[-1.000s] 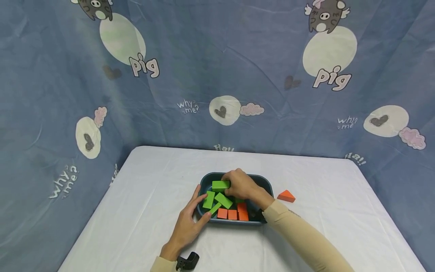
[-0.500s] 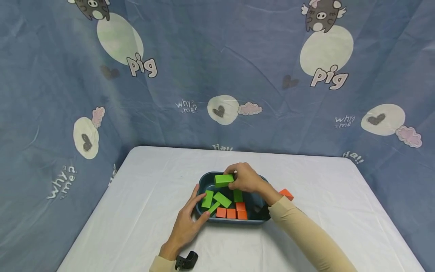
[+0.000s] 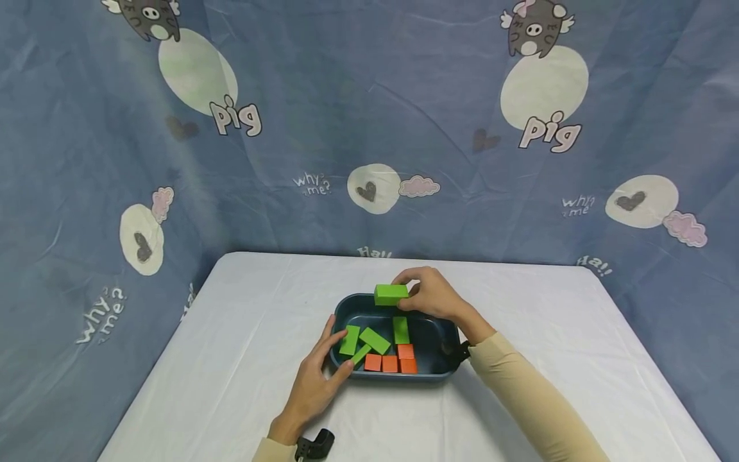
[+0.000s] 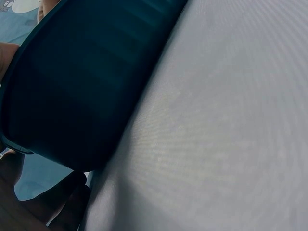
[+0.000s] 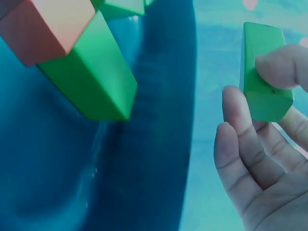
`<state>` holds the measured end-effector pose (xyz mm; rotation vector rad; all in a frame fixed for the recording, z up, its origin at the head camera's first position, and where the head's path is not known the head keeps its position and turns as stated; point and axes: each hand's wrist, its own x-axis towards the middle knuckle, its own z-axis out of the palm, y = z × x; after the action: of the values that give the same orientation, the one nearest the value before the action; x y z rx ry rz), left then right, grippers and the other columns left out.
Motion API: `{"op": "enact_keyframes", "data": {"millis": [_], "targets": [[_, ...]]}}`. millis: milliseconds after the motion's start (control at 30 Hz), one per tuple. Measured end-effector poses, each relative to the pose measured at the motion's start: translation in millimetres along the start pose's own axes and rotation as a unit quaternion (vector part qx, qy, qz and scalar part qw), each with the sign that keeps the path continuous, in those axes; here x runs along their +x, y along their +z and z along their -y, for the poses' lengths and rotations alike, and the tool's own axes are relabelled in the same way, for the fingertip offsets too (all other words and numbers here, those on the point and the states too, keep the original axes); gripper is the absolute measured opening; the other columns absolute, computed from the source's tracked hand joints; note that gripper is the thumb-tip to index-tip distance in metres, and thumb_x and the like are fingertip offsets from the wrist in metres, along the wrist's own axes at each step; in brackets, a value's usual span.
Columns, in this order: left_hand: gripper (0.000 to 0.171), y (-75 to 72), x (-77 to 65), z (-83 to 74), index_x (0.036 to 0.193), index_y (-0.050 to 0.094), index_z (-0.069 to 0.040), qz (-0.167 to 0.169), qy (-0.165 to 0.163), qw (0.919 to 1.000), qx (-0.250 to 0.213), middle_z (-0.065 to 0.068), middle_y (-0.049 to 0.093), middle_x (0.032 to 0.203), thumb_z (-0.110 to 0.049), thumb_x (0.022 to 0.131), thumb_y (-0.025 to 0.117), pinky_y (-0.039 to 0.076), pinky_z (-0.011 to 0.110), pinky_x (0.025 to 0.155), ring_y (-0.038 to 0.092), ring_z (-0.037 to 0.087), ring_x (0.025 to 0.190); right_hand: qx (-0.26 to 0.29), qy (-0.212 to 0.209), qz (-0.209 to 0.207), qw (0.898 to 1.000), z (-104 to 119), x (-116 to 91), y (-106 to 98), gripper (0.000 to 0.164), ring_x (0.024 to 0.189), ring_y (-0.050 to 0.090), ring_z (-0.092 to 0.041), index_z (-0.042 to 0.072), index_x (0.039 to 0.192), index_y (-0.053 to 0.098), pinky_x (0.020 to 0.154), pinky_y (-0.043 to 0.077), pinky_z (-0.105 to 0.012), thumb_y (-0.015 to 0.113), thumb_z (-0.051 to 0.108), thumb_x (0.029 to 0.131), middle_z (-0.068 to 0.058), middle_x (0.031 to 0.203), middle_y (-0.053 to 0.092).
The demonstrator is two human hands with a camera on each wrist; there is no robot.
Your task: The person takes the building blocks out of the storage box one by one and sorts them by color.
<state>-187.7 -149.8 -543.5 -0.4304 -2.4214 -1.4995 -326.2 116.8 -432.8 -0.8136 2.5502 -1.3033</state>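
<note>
My right hand point(image 3: 433, 295) pinches a green rectangular block point(image 3: 390, 295) above the far rim of a dark blue tray point(image 3: 398, 378). In the right wrist view, the thumb presses one face of that green block point(image 5: 262, 72) with fingers behind it. At the tray's near left corner, my left hand point(image 3: 312, 380) holds the rim, thumb and index tip over the edge. Inside lie a green block point(image 3: 401, 330) standing out alone at the middle, several green blocks point(image 3: 375, 341) at left, and several orange blocks point(image 3: 389, 364) along the near wall.
A white cloth point(image 3: 265, 321) covers the table under the tray. Behind it hangs a blue printed curtain point(image 3: 323, 128). Black wrist cameras sit on both wrists, the left wrist camera point(image 3: 316, 444) above the cloth.
My right hand has lifted the green block out of the tray, moving up and slightly right. The orange triangular block at right has become hidden behind my right arm. My left hand stays put.
</note>
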Motion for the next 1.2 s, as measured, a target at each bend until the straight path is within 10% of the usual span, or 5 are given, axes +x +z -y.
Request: {"op": "enact_keyframes", "data": {"millis": [1200], "targets": [[0.057, 3.0, 0.1, -2.7, 0.149, 0.053, -0.017, -0.001, -0.027, 0.9996, 0.0, 0.004, 0.023, 0.168, -0.024, 0.096, 0.074, 0.017, 0.009, 0.113, 0.024, 0.024, 0.152, 0.058, 0.058, -0.078, 0.994, -41, -62, -86, 0.036, 0.081, 0.069, -0.026, 0.003, 0.115, 0.073, 0.075, 0.053, -0.036, 0.078, 0.001, 0.079, -0.016, 0.114, 0.066]]}}
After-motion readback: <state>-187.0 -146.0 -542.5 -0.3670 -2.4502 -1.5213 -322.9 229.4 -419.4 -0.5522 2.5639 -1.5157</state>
